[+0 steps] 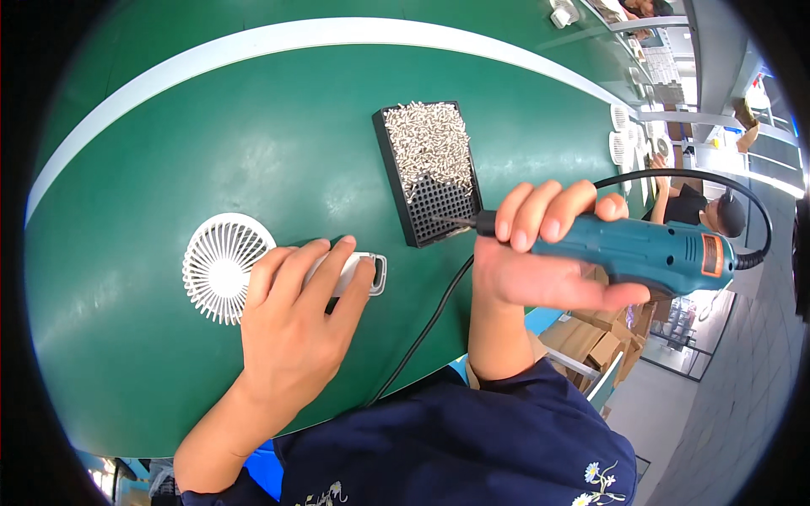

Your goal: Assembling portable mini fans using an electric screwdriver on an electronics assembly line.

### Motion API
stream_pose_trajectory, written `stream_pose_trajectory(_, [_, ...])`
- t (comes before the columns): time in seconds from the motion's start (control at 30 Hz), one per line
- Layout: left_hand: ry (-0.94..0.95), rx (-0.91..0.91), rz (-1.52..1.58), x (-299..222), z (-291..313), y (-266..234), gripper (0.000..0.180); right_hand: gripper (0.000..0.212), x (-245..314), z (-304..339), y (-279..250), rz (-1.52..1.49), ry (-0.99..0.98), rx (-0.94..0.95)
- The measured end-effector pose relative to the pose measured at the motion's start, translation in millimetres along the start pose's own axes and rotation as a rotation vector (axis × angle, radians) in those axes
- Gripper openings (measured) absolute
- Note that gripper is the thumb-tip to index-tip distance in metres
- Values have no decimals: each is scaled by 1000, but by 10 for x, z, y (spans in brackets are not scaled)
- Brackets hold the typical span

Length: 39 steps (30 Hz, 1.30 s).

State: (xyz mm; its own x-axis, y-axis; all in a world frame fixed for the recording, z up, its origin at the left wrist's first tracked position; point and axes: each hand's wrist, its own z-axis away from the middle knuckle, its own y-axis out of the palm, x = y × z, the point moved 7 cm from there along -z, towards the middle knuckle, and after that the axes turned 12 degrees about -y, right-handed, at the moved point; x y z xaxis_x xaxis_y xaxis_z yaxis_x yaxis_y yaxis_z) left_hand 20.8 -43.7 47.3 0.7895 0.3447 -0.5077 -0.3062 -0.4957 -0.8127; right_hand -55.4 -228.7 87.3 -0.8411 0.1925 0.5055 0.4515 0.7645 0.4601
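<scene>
A small white handheld fan [221, 253] lies on the green table, its round slatted head to the left and its handle pointing right. My left hand [295, 304] is laid over the handle, fingers closed about it, hiding most of it; the looped handle end [380, 275] shows beyond the fingers. In my right hand [540, 261] is a teal electric screwdriver [650, 250], held almost level. Its thin bit points left, over the near end of a black perforated tray [439, 211]. Small silvery screws [426, 143] are heaped across the far part of that tray.
The screwdriver's black cord [717, 174] loops at the right; a black cable [430, 325] also crosses the table's near edge. A white strip [337, 32] curves along the far side. Cardboard boxes [582, 341] stand at lower right. Another person [688, 207] and more white fans [620, 148] are farther right.
</scene>
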Motion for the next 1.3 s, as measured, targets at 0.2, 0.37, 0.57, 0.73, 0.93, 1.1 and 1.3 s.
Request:
stream_pose_trajectory(0.2, [27, -25, -2, 20, -19, -55, 25, 87, -127, -14, 25, -48, -87, 53])
stream_pose_trajectory(0.37, [19, -46, -18, -48, -18, 25, 25, 86, -164, -4, -50, -24, -114, 109])
stream_pose_trajectory(0.57, [-36, -83, -56, -24, -13, 7, 29, 82, 44, -151, -490, 204, -203, -142])
stream_pose_trajectory(0.73, [-50, -67, -77, -17, -37, 23, 31, 81, 67, -167, -579, 277, -157, -170])
stream_pose_trajectory(0.93, [-56, -60, -77, -17, -38, 50, 32, 79, -15, -120, -509, 202, -94, -100])
stream_pose_trajectory(1.1, [-69, -59, -91, 7, -15, 39, 31, 80, -62, -82, -467, 160, -79, -86])
stream_pose_trajectory(1.3, [-63, -68, -55, -24, -8, 30, 30, 83, -30, -72, -464, 112, 6, -228])
